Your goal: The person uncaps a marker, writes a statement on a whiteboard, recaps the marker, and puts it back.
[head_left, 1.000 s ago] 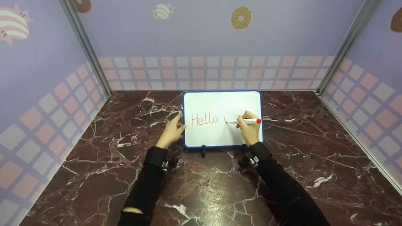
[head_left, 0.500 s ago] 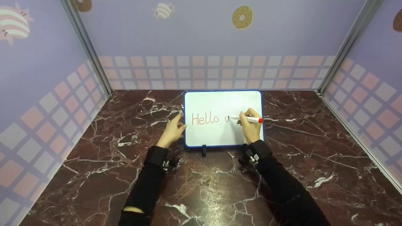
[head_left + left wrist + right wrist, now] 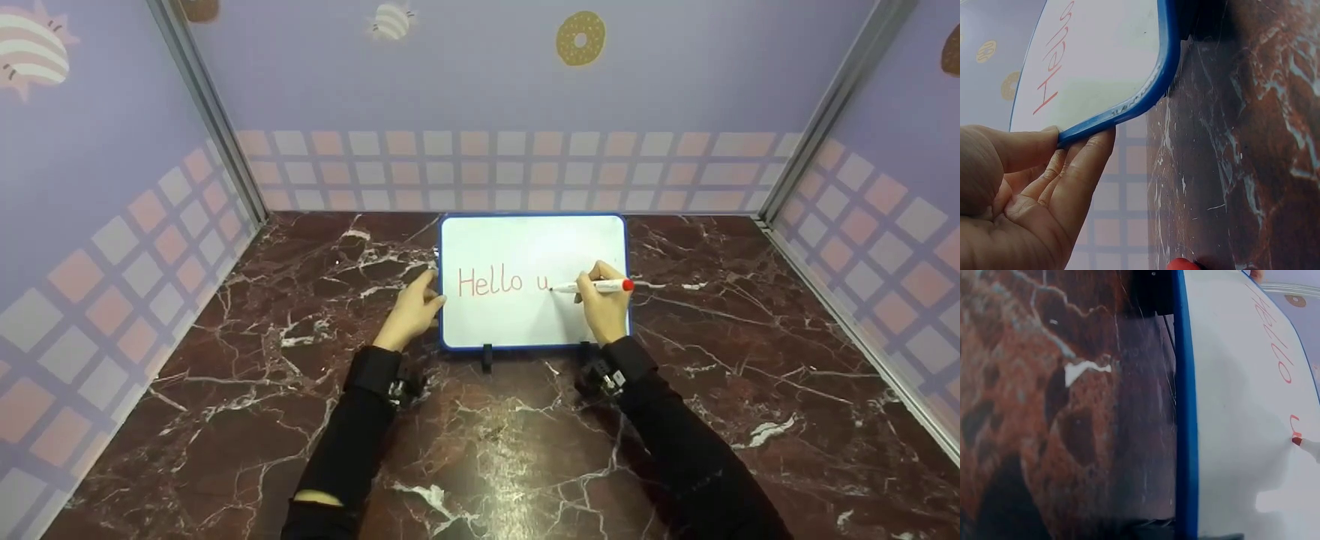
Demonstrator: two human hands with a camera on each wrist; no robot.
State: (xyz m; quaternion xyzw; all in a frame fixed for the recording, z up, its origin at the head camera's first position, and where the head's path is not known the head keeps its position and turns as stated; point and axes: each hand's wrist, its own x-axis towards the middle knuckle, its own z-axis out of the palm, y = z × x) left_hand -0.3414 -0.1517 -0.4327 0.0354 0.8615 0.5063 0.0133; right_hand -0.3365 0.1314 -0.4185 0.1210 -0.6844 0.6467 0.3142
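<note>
A whiteboard (image 3: 502,326) with a blue frame stands propped on the table, with "Hello" and a "u"-shaped stroke written on it in red. My left hand (image 3: 409,309) pinches its left edge; in the left wrist view the thumb (image 3: 1030,149) lies at the front and the fingers are behind. With my right hand (image 3: 606,311) I hold a white marker (image 3: 611,286) with a red end, over the board's right half. Its tip meets the surface at the foot of the last stroke; the right wrist view shows the red marker tip (image 3: 1297,441) there.
Short black feet (image 3: 487,358) support the board's lower edge on a dark red marble-patterned table (image 3: 480,465). Patterned lilac walls (image 3: 450,82) enclose the back and sides. A small red object (image 3: 1183,264) shows at the bottom of the left wrist view.
The marker has moved slightly right, up and then down, and the single short stroke has become a "u" shape. My left hand has stayed on the board's edge.
</note>
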